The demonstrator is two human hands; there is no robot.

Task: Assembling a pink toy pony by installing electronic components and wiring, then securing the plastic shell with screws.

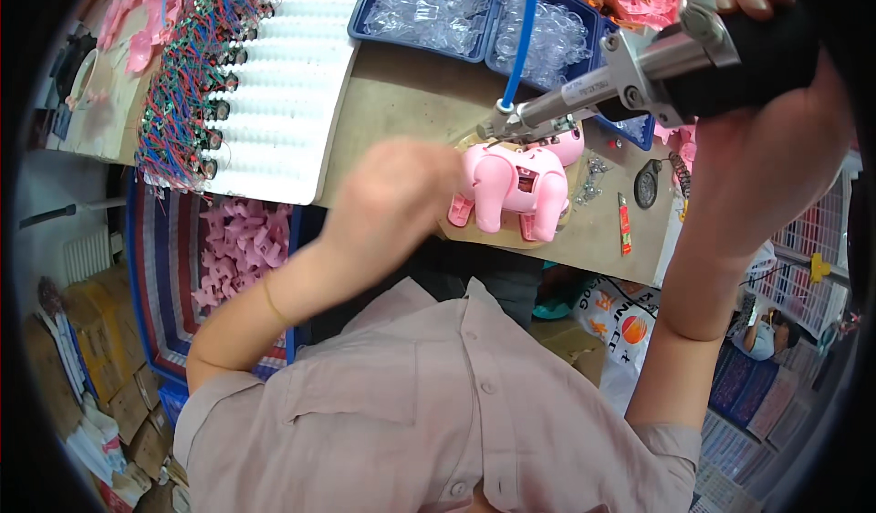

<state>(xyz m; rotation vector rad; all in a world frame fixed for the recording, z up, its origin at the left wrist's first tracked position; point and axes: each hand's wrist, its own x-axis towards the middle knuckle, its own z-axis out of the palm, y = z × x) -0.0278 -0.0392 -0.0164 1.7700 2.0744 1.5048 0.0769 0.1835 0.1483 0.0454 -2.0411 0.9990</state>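
Observation:
A pink four-legged toy animal (pixel 494 192) lies on a tan base on the table in front of me, with an opening in its body. My right hand (pixel 776 102) is wrapped round the black grip of a power screwdriver (pixel 671 61), which hangs on a jointed metal arm. Its metal shaft slants down to the left, the tip close above the toy. Beside the toy's left end is my left hand (pixel 388 193), blurred and curled; its fingertips are hidden, so whether it touches the toy cannot be told.
A blue hose (pixel 524 47) drops to the shaft's tip. Small screws (pixel 593 177), a red strip-shaped item (pixel 624 224) and a round black object (pixel 647 184) lie right of the toy. Blue bins (pixel 488 46) hold clear parts. Wired components line a white ribbed tray (pixel 292 84). Pink pieces (pixel 242 248) fill a striped-lined bin.

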